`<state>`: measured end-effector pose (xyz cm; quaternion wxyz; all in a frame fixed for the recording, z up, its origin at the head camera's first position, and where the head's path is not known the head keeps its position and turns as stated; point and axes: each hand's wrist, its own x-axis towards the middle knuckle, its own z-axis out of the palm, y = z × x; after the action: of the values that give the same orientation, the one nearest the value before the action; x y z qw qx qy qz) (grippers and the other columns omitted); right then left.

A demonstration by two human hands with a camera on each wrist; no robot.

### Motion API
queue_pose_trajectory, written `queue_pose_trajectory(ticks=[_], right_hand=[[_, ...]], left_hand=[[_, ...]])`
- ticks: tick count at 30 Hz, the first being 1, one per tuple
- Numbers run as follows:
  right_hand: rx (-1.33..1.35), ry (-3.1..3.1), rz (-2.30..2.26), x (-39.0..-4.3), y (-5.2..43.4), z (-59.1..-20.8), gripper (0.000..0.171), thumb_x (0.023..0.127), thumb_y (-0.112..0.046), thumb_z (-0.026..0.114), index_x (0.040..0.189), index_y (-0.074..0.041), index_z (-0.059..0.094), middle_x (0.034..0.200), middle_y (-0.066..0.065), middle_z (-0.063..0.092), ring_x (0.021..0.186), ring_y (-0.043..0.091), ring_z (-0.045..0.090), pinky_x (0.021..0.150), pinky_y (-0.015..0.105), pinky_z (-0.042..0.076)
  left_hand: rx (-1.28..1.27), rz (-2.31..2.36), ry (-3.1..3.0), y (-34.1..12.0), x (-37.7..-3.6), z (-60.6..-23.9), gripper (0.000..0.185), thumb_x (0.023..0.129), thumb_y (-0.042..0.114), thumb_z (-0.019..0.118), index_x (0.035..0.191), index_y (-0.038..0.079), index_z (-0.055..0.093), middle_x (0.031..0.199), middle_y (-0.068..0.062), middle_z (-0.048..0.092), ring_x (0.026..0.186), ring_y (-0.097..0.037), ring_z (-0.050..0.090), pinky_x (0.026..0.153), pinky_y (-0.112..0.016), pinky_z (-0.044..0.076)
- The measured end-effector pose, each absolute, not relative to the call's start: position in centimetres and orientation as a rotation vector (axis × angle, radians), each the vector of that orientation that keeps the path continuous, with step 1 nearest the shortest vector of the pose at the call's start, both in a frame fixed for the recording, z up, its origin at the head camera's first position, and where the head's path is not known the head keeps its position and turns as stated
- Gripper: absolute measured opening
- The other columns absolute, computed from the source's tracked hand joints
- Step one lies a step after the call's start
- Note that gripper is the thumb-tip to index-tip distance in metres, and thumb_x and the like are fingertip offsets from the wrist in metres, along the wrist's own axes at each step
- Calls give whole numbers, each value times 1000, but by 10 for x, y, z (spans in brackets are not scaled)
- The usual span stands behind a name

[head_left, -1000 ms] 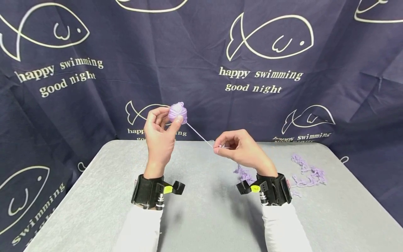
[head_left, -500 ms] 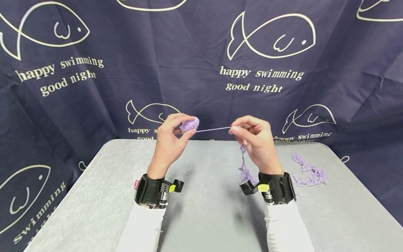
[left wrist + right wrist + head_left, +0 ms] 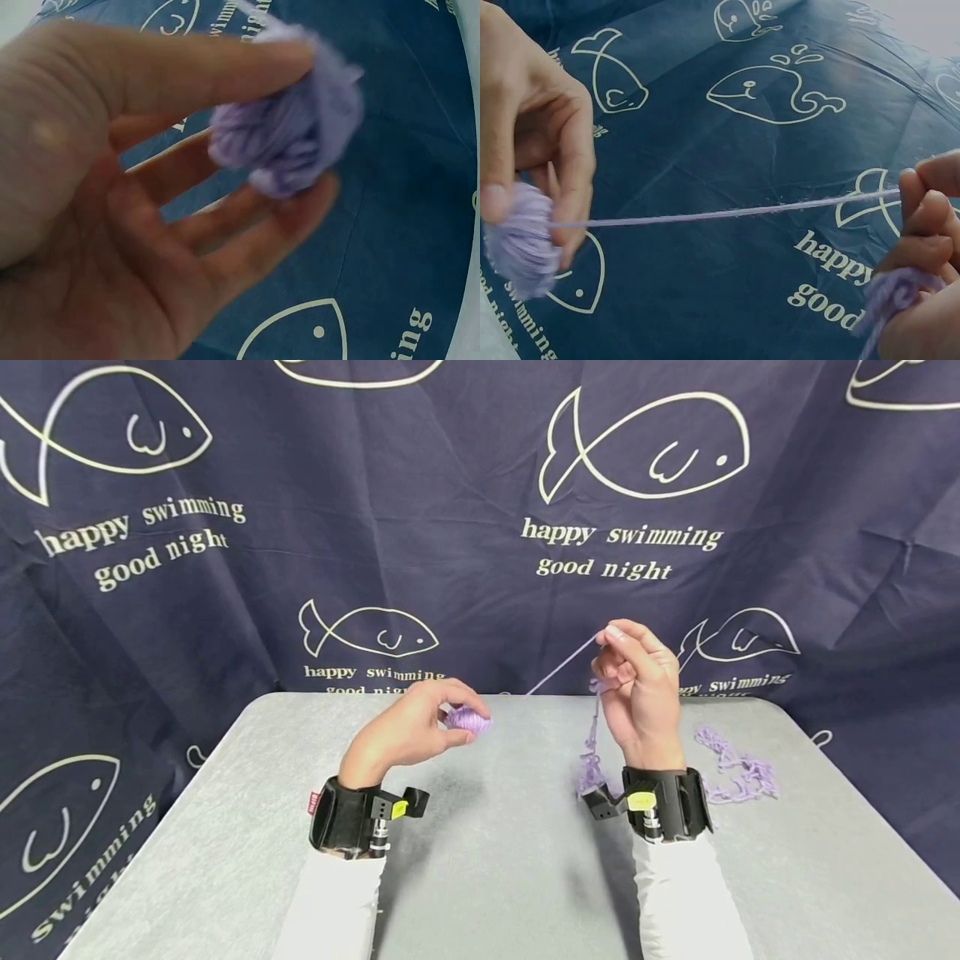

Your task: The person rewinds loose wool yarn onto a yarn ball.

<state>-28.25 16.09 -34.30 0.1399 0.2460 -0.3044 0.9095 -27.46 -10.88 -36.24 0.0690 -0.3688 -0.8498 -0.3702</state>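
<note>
left hand [image 3: 408, 735] pinches yarn ball [image 3: 289, 142] | right hand [image 3: 637, 689] pinches strand [image 3: 720, 215], taut in wrist view

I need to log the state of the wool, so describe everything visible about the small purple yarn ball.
The yarn ball is small, pale lilac and soft, wound from thin fuzzy strands into a slightly lumpy round. The left hand pinches it between thumb and fingers, low above the grey table without touching it. One taut strand runs from it up to the right hand, which pinches that strand; more yarn hangs loose below that hand.
</note>
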Motion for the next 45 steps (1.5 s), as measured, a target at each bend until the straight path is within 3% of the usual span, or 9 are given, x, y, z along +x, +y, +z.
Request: queue_pose_trajectory(ticks=[10, 15, 23, 29, 32, 38, 42, 45], right_hand=[[513, -776, 2571, -287, 165, -343, 9, 91, 13, 64, 88, 5, 69, 73, 14, 69, 45, 9, 44, 44, 16, 22], [370, -929, 2391, -292, 163, -345, 11, 88, 14, 68, 83, 4, 72, 71, 12, 69, 43, 7, 46, 39, 13, 30], [193, -1360, 2080, -297, 161, -354, 10, 85, 9, 76, 85, -1, 76, 67, 0, 69, 42, 6, 47, 37, 14, 33], [175, -1628, 1931, -297, 159, -358, 5, 86, 3, 77, 89, 4, 74, 67, -4, 68, 49, 5, 49, 43, 14, 39], [196, -1770, 1867, -296, 158, -360, 9, 86, 2, 77, 91, 7, 73, 66, -5, 66, 52, 4, 50, 46, 15, 41], [278, -2068, 1668, -296, 156, -363, 6, 85, -1, 78, 89, 3, 75, 67, -5, 64, 56, 6, 49, 49, 19, 38], [351, -2227, 1547, -294, 154, -364, 2, 85, -4, 78, 85, -5, 76, 70, 0, 66, 57, 9, 50, 50, 21, 40], [429, -2320, 1485, -293, 153, -363, 4, 84, -5, 78, 84, -9, 77, 71, 2, 68, 58, 11, 51, 50, 22, 40]], left_hand=[[-1409, -1455, -2700, -115, -269, -358, 28, 83, -2, 80, 107, 12, 77, 108, 2, 70, 99, -18, 64, 83, -34, 60], [-1597, -1702, -2519, -117, -267, -357, 28, 84, -1, 80, 110, 8, 76, 111, -5, 71, 103, -25, 65, 83, -42, 61], [-1774, -2091, -2098, -120, -263, -353, 33, 80, -16, 74, 110, -3, 71, 114, -18, 66, 107, -31, 62, 83, -48, 60], [-1766, -2189, -1841, -119, -261, -351, 40, 87, -11, 71, 120, 11, 70, 120, -12, 63, 107, -26, 61, 84, -35, 59], [-1761, -2221, -1696, -117, -262, -351, 38, 89, -4, 73, 123, 16, 71, 124, -9, 62, 106, -25, 63, 83, -37, 59], [-1632, -2357, -1381, -111, -265, -351, 38, 85, -3, 79, 119, 11, 70, 125, -10, 62, 104, -25, 66, 80, -45, 61], [-1428, -2436, -1240, -107, -266, -348, 36, 87, -6, 75, 119, 7, 66, 124, -14, 65, 104, -29, 67, 85, -53, 59], [-1225, -2471, -1150, -104, -267, -345, 35, 87, -6, 75, 119, 5, 65, 119, -16, 68, 102, -29, 68, 86, -51, 59]])
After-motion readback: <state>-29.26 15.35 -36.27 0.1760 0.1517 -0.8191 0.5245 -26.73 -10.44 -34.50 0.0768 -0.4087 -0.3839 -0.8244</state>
